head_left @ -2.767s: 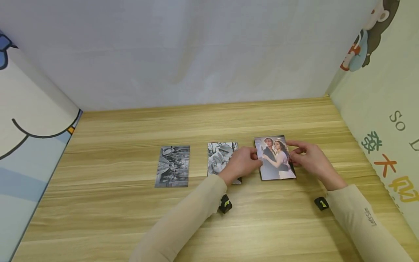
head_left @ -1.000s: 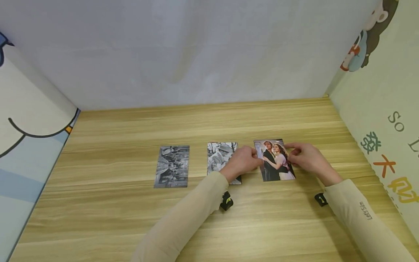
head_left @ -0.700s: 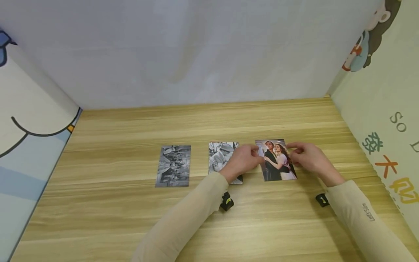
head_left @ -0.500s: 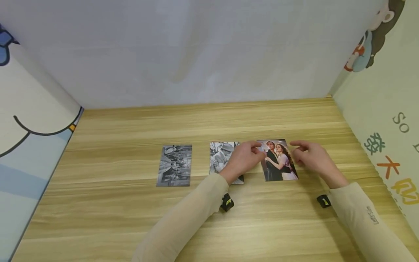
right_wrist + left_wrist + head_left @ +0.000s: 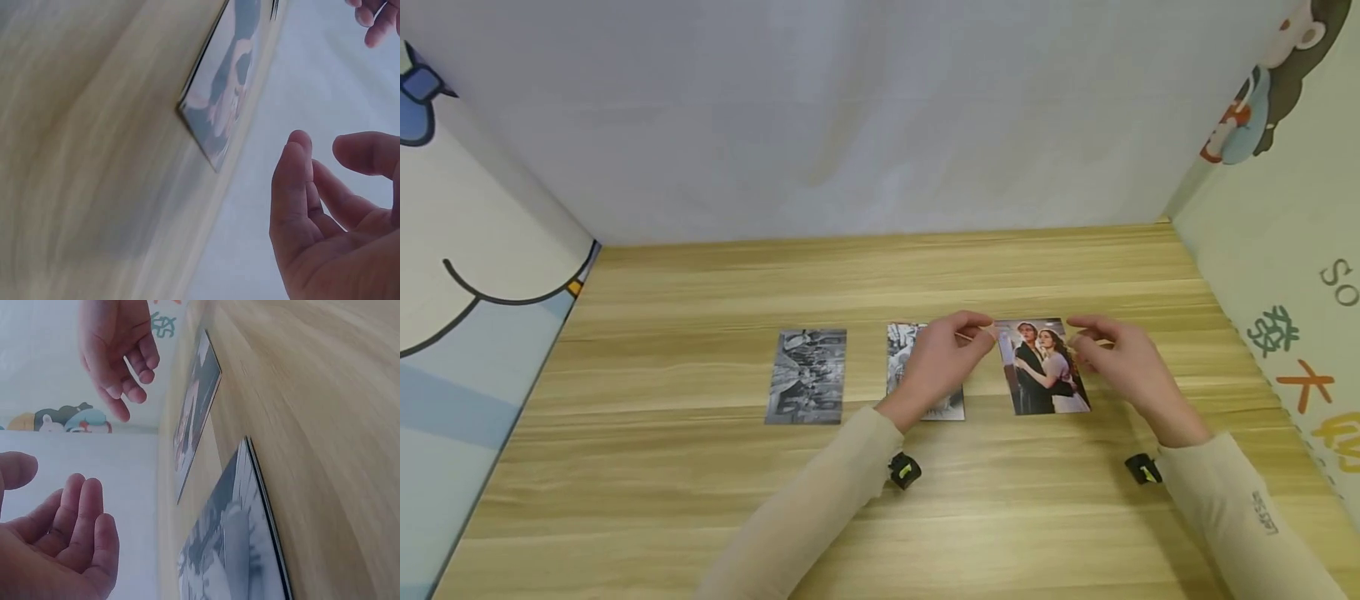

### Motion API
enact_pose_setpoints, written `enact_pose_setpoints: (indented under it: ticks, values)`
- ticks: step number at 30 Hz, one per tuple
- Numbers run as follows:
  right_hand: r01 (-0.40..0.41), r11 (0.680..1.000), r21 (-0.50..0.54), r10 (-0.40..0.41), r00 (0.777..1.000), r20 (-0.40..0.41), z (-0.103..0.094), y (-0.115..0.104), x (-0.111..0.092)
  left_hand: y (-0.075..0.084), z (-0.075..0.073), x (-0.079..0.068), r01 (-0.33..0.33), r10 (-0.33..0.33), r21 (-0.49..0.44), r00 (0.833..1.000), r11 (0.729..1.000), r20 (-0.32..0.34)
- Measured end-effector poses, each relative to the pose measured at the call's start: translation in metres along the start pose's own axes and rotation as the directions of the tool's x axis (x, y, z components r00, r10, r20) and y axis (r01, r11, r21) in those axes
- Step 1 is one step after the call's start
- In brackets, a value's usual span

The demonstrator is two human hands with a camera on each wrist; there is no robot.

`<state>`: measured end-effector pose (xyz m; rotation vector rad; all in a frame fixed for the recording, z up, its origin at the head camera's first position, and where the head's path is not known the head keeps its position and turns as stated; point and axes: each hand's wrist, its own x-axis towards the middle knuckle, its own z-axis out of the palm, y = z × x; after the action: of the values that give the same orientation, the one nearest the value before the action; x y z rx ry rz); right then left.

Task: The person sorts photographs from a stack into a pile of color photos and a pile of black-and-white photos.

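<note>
Three photo cards lie in a row on the wooden table. Farthest right is a colour card of a couple (image 5: pixel 1045 371); my left hand (image 5: pixel 943 358) and right hand (image 5: pixel 1123 358) hover on either side of it. Both wrist views show the hands raised off the table, thumbs apart from the loosely bent fingers and nothing between them. Beneath the left hand, the middle black-and-white card (image 5: pixel 947 408) is partly hidden in the head view. Its edge looks layered in the left wrist view. At left lies another black-and-white card (image 5: pixel 807 377), away from both hands.
A pale cloth wall (image 5: pixel 880 150) stands behind the wooden table (image 5: pixel 662 467). Printed panels border it on the left (image 5: pixel 497 225) and right (image 5: pixel 1262 250). Black wrist devices sit under the left (image 5: pixel 905 471) and right (image 5: pixel 1143 468) cuffs.
The colour card, earlier held at its sides by both hands and slightly raised, now lies flat. Both hands have let go of it and lifted; the left has drawn back leftward over the middle card.
</note>
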<state>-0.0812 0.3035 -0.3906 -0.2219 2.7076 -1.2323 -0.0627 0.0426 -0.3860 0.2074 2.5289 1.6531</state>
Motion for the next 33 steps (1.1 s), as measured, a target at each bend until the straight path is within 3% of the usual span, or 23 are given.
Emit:
enact_pose_setpoints:
  ticks: [14,24,33]
  values:
    - [0.068,0.997,0.021,-0.069,0.997,0.038,0.017,-0.023,-0.008,-0.015,-0.039,-0.023,-0.099,0.101,0.053,0.994,0.994,-0.035]
    - [0.114,0.993,0.028,-0.116,0.992,0.046,0.033,-0.036,-0.009,-0.032,-0.067,-0.038,-0.082,0.094,0.174,0.993,0.981,-0.066]
    - [0.146,0.989,0.014,-0.147,0.987,0.071,0.048,-0.045,-0.006,-0.043,-0.080,-0.044,-0.045,0.069,0.301,0.995,0.953,-0.070]
